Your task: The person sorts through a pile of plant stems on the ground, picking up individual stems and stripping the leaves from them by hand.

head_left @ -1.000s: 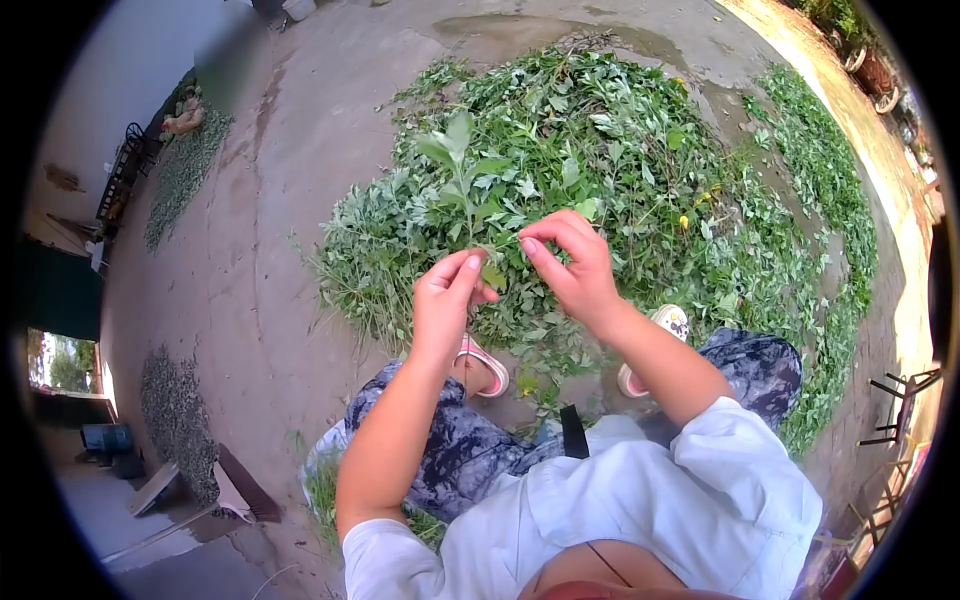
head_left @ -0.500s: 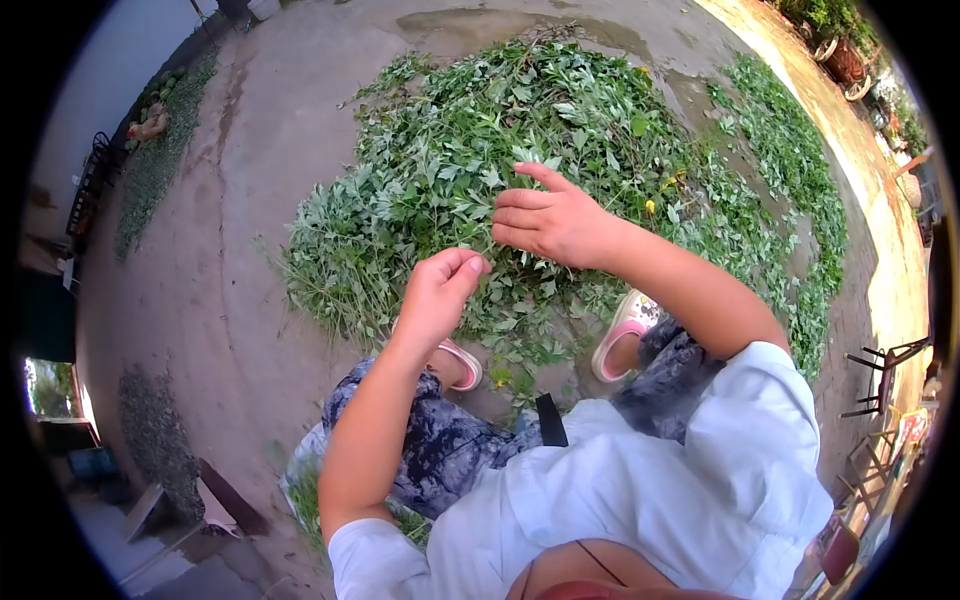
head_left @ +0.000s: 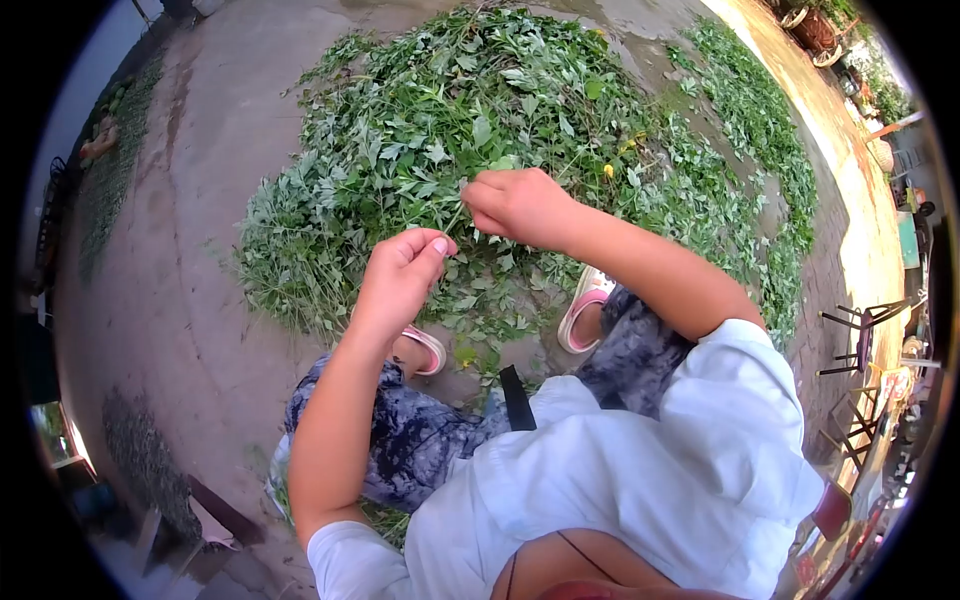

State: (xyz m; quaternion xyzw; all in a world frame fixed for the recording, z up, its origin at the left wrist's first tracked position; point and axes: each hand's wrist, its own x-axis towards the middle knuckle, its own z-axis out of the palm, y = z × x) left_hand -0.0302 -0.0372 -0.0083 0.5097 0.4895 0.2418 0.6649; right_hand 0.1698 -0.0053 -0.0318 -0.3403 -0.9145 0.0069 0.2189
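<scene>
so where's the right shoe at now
In the head view, right of centre, the right shoe is at the near edge of the leaf pile, between the right forearm and the patterned trousers.

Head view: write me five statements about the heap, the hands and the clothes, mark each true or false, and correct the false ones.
1. The left hand and the right hand are both bare. True.
2. Both hands are spread flat with the fingers straight. False: the fingers of both are curled in.
3. The green heap lies on the ground, beyond the shoes. True.
4. The shoes are plain blue. False: they are white and pink.
5. The trousers are one even white. False: the trousers are dark with a pale mottled pattern.
</scene>
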